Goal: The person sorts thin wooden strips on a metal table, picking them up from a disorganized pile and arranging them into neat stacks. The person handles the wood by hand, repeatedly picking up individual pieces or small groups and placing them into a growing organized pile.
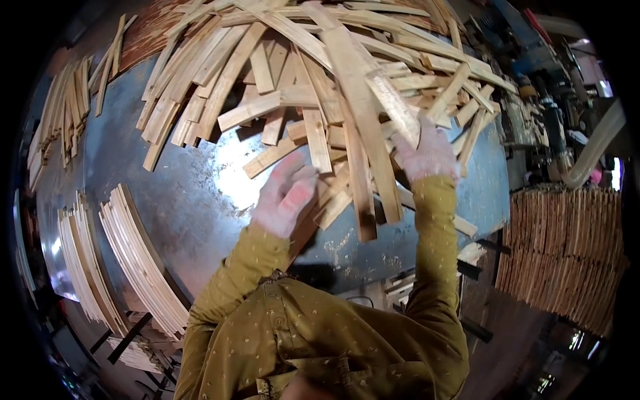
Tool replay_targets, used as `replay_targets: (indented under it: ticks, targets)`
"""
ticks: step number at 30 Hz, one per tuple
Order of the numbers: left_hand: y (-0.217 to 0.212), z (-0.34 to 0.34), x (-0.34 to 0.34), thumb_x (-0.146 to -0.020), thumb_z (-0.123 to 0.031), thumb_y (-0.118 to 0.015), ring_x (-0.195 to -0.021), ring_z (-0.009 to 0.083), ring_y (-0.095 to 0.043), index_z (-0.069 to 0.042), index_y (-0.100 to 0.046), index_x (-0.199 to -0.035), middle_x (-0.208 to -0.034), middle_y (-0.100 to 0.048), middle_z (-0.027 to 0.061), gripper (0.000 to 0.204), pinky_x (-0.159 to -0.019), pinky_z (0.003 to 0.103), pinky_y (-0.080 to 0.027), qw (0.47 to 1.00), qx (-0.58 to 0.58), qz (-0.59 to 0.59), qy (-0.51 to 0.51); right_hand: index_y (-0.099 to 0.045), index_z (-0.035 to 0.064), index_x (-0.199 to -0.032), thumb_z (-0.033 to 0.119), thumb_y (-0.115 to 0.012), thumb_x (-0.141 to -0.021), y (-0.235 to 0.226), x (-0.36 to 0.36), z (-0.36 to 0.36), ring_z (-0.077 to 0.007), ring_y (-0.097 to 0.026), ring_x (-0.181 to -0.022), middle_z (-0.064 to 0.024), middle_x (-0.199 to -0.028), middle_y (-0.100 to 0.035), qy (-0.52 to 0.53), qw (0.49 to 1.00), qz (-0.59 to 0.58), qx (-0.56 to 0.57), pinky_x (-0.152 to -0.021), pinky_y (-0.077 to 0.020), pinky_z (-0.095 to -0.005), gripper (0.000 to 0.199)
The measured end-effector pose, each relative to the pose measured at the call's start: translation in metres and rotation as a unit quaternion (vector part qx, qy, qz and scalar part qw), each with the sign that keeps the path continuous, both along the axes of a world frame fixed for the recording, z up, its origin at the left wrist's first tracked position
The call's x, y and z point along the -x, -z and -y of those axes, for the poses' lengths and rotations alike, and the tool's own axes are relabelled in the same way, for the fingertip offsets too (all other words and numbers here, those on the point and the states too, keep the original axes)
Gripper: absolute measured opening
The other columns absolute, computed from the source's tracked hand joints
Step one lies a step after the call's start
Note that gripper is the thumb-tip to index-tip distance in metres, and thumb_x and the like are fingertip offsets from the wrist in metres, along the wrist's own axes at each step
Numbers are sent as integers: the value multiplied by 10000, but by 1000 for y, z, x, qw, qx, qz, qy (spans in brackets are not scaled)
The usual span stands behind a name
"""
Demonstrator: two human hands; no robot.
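A large heap of pale wooden strips [250,110] lies criss-crossed on a metal tabletop [180,170]. My right hand [427,152], in a light glove, is closed on the near end of a wooden strip [393,100] on the heap's right side. Left of it, two long strips slant toward me across the pile, one of them a wide board [367,127]. My left hand [287,193], gloved with reddish patches, hovers by the heap's near edge beside some short strip ends [333,208]. Its fingers are loosely bent, thumb apart, and nothing shows between them.
Neat rows of strips [143,260] rest at the table's left edge, with another bundle [63,117] farther back. A tall stack of boards [560,253] stands to the right. Machinery with a pale hose [597,150] is at the far right.
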State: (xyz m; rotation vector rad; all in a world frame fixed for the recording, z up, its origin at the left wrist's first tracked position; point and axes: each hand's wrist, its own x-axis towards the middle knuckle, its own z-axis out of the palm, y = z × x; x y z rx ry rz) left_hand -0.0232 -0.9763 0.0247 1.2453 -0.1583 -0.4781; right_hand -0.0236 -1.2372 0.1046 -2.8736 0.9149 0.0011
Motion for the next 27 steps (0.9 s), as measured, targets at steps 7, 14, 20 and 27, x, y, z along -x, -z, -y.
replay_targets:
  ticks: [7,14,20,27]
  targets:
    - [3,51,16,-971,-193,-557,-825,225,-658,-1,-560,-1201,-908,-654,129,300,-737,335,-599,943,173,-258,-120,-416,41,-1379,509,-646,-856,44,61,-36,-377,-506,-1199,-209,-1216,-557,-156,963,206,-79,-1058,-389,-440,738]
    - [31,-36,33,-920,-103,-642,-734,208,-631,-36,-506,-1175,-914,-642,96,296,-596,352,-548,984,89,-77,-137,-346,80,-1467,645,-568,-849,109,37,25,-389,-509,-1231,-222,-1344,-502,-242,967,-38,77,-1028,-430,-446,866]
    - [56,-70,37,-856,-193,-751,-730,208,-639,-127,-474,-1234,-934,-629,88,473,-614,371,-572,943,213,-106,-231,-299,116,-1516,536,-623,-885,91,28,-60,-329,-517,-1244,-222,-1355,-522,-163,880,-77,-439,-1031,-435,-417,824]
    - [102,-85,30,-800,-170,-769,-876,172,-611,-36,-419,-1368,-971,-627,57,680,-787,326,-532,956,92,-147,-238,-541,86,-1355,553,-497,-938,102,-4,-160,-324,-618,-1101,-140,-1232,-631,-436,852,283,57,-914,-517,-467,628]
